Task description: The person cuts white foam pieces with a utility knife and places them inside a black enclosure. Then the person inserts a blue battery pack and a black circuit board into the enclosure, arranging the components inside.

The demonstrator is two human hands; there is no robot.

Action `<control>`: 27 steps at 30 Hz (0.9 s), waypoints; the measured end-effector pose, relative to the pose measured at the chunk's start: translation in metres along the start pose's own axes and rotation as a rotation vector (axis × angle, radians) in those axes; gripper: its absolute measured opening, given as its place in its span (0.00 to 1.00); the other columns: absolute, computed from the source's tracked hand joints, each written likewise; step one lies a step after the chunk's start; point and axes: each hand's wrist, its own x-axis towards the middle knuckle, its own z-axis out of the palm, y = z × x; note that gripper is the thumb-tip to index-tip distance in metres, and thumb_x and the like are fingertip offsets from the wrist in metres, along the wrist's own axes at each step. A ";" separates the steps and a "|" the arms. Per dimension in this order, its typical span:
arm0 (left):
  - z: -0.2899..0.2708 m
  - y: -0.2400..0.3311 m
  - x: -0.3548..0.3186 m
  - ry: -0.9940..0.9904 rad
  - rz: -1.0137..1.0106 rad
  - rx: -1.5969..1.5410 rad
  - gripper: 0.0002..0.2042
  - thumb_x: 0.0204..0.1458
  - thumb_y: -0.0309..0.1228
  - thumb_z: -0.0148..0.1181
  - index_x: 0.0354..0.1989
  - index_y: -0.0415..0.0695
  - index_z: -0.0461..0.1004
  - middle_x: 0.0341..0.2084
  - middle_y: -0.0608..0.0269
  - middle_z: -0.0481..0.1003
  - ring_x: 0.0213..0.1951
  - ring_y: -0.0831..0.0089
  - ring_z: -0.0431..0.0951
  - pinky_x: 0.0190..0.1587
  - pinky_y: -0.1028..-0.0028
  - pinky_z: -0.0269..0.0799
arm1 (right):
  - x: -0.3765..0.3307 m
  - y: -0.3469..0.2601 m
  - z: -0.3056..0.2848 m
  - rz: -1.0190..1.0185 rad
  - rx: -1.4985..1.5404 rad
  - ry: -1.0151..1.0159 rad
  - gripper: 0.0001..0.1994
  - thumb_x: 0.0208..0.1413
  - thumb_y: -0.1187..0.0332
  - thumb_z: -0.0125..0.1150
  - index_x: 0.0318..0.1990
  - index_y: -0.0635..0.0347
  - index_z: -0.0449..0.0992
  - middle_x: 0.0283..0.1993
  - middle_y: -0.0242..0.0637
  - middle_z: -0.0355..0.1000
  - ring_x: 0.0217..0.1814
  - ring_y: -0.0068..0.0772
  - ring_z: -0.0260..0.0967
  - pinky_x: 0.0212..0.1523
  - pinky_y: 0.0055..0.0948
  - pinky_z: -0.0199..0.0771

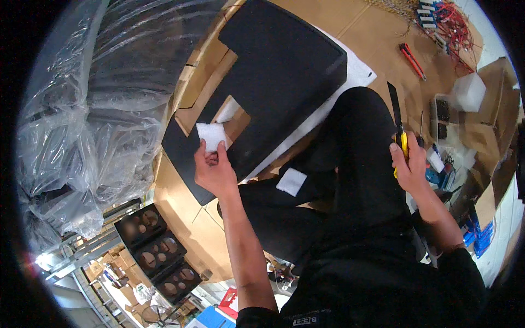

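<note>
My left hand pinches a small white foam square between thumb and fingers. It is held over a large black box-shaped cabinet with rectangular openings, through which brown inner surfaces show. A white strip is visible inside one opening, just beyond the foam. Out to the right, my right hand grips a utility knife with a yellow and black handle. Its long dark blade is extended and points away from me. A second white foam square lies on my black-trousered leg.
Cardboard lies under the cabinet. Beyond my right hand are a red cutter, a tangle of red wires, a white foam block and a clear tray. Clear plastic sheeting hangs left; black cabinets with round holes stand lower left.
</note>
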 end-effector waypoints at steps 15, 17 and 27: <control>0.018 -0.015 0.043 -0.177 0.003 0.190 0.17 0.41 0.36 0.77 0.32 0.41 0.76 0.31 0.58 0.74 0.34 0.61 0.76 0.39 0.61 0.71 | 0.004 0.011 0.002 0.016 0.082 0.010 0.11 0.67 0.63 0.57 0.36 0.60 0.67 0.15 0.30 0.63 0.14 0.21 0.64 0.17 0.25 0.60; 0.021 -0.017 0.047 -0.183 -0.029 0.244 0.17 0.40 0.36 0.77 0.33 0.41 0.75 0.31 0.58 0.74 0.34 0.60 0.76 0.40 0.61 0.72 | 0.004 0.010 0.003 0.035 0.089 0.003 0.12 0.66 0.63 0.57 0.36 0.60 0.67 0.16 0.30 0.63 0.15 0.20 0.64 0.17 0.25 0.60; 0.032 -0.014 0.045 -0.012 0.034 0.249 0.19 0.40 0.38 0.77 0.39 0.46 0.78 0.37 0.57 0.73 0.38 0.58 0.76 0.44 0.60 0.73 | 0.004 0.010 0.003 0.095 0.109 -0.005 0.11 0.65 0.63 0.59 0.39 0.61 0.70 0.18 0.29 0.65 0.16 0.19 0.64 0.18 0.24 0.62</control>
